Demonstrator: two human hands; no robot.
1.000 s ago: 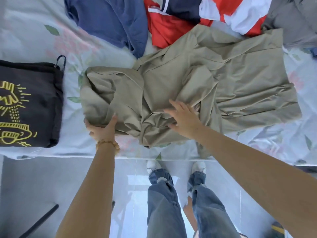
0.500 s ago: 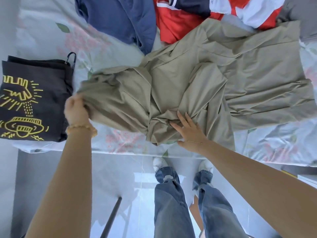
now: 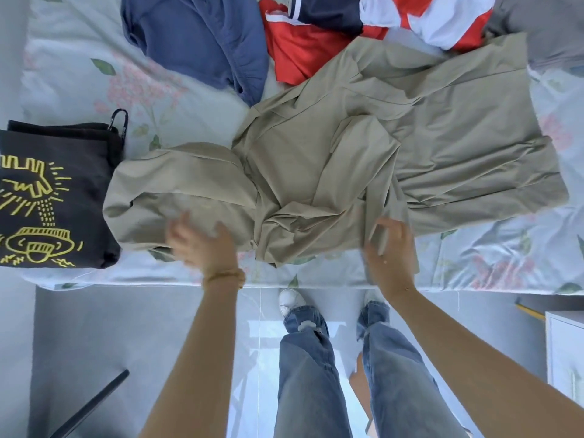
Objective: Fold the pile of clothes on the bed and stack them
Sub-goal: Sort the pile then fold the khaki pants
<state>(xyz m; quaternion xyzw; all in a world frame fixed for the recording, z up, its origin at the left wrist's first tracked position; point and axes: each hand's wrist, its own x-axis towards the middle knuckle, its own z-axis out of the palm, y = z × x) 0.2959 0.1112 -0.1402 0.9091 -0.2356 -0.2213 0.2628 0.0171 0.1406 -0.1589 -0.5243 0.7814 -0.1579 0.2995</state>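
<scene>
I count one khaki garment (image 3: 410,147) spread across the bed (image 3: 79,74) in front of me. One folded black garment (image 3: 53,191) with a yellow print lies at the near left. At the far side there are three more: one blue garment (image 3: 202,39), one red, white and navy garment (image 3: 331,30), and one grey garment (image 3: 550,26) at the far right. That makes five garments. Two hands are mine: my left hand (image 3: 202,245) and my right hand (image 3: 390,251). On my left wrist I see one bracelet (image 3: 224,276). Below, two shoes show: left (image 3: 292,300), right (image 3: 373,297).
</scene>
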